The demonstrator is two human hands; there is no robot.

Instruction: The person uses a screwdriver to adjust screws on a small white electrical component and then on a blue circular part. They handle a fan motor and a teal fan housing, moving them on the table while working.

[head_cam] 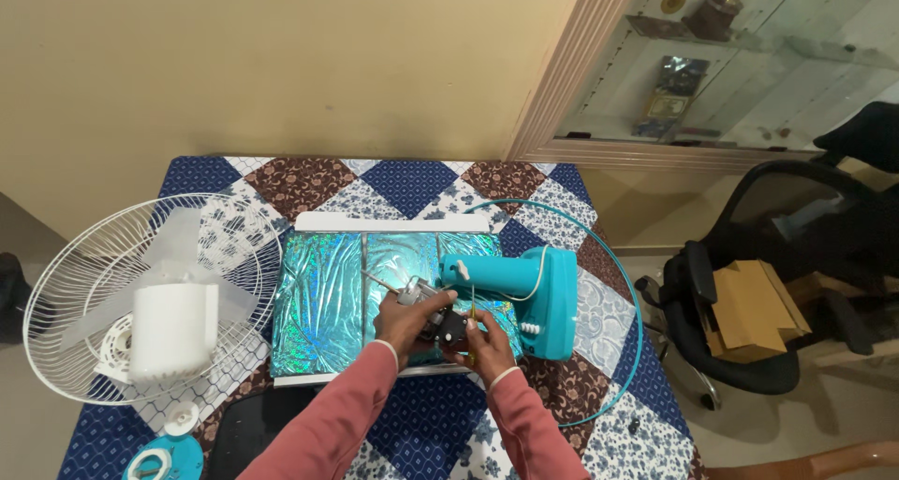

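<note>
The worktop point(393, 185) is covered with a patchwork cloth in blue, brown and white. On its left part lies a white wire fan guard point(84, 283), with pale fan blades point(173, 255) and a white cylinder-shaped housing point(173, 328) resting on it. In the middle is a shiny turquoise foil mat point(323, 297), and on the right side of this mat lies the turquoise fan body point(524, 288), tipped on its side. A thin teal ring point(640, 321) curves around it on the right.

The small motor part point(433, 311), grey metal with a black piece, is over the front edge of the foil mat, just left of the fan body and between both hands. Its long axis goes from lower right to upper left, and a thin metal shaft point(379, 281) points up and to the left, away from the person.

The left hand point(405, 319) has its fingers curled around the metal end of the motor part from the left side. The right hand point(482, 347) holds the black end from below and right, fingers pressed on it; a thin yellowish tool point(473, 304) stands up near these fingers, but I cannot tell if they pinch it. Both hands touch the part, so neither is clearly nearer. A white cable point(534, 279) loops over the fan body.
</note>
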